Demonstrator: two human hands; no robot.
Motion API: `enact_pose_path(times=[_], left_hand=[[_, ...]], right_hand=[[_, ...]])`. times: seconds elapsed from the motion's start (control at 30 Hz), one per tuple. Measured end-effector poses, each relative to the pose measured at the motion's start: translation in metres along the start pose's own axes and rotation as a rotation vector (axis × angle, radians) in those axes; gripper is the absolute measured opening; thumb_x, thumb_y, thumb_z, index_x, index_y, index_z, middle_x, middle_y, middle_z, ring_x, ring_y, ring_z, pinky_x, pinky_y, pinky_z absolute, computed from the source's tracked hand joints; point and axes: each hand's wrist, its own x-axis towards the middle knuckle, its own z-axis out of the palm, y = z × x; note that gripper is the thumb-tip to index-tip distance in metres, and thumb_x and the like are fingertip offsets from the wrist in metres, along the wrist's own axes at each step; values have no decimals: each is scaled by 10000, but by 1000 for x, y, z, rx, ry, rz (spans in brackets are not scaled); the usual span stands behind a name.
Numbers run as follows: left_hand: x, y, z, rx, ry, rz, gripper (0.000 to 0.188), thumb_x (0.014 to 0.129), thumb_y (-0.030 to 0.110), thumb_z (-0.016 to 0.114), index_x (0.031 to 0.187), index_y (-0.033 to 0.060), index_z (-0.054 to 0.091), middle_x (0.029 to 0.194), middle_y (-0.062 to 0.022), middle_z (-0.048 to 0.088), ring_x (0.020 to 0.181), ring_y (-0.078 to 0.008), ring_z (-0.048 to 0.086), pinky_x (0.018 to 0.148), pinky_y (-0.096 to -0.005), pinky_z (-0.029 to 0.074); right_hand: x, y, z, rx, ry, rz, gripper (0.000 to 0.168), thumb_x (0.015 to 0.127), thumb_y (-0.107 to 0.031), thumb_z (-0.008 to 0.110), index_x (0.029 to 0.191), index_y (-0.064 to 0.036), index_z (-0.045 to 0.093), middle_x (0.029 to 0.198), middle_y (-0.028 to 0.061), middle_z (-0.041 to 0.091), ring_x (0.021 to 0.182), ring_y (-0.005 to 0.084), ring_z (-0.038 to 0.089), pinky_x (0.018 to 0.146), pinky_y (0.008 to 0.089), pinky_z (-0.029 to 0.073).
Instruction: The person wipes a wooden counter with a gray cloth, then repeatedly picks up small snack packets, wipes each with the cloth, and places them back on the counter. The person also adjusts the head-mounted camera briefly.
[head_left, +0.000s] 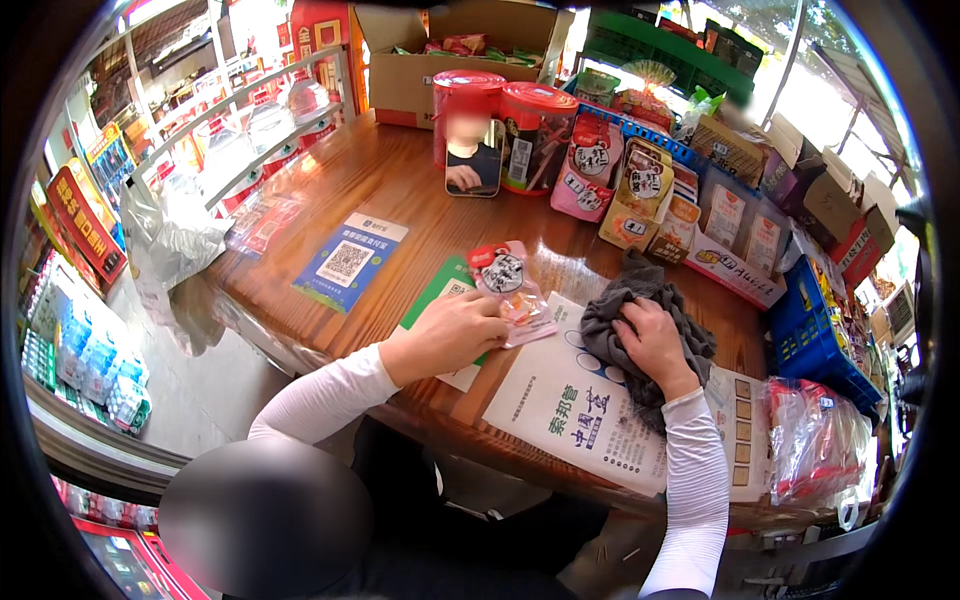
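My left hand (450, 335) grips the left edge of a pink snack packet (517, 296) with a clear lower part, above a green and white card (431, 300). Farther right, my right hand (651, 341) rests on a crumpled dark grey cloth (630, 300) with its fingers curled into the folds. Beneath the cloth lies a printed white paper sheet (559, 390) on the wooden table (315, 169). To the left of the packet, a blue payment card with a printed code (351, 262) lies flat. Both forearms wear white sleeves.
A phone (474, 169) leans against red-lidded plastic tubs (536, 135) at the back. Snack boxes (637, 195) line the right rear, beside a blue plastic basket (814, 337). Clear plastic packaging (817, 442) lies at the right edge. A grey plastic bag (169, 232) hangs at the left edge.
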Motion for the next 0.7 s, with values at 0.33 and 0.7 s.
enact_pose_path(times=[0.33,0.7], left_hand=[[40,-79,-1,195,-60,-437,567,732,522,671,949,-1,634,963,-201,616,930,-329,600,792,-404,475],[42,-83,4,-994,-288,-551,449,850,141,658,1238,-25,505,977,-93,647,879,-150,629,724,-265,512]], right_hand=[[8,-19,-5,67,98,-49,105,768,-87,610,852,-25,599,826,142,569,832,341,565,710,405,461],[10,-35,1,209,360,-107,124,786,-39,607,899,11,593,819,191,607,754,366,604,659,384,491]])
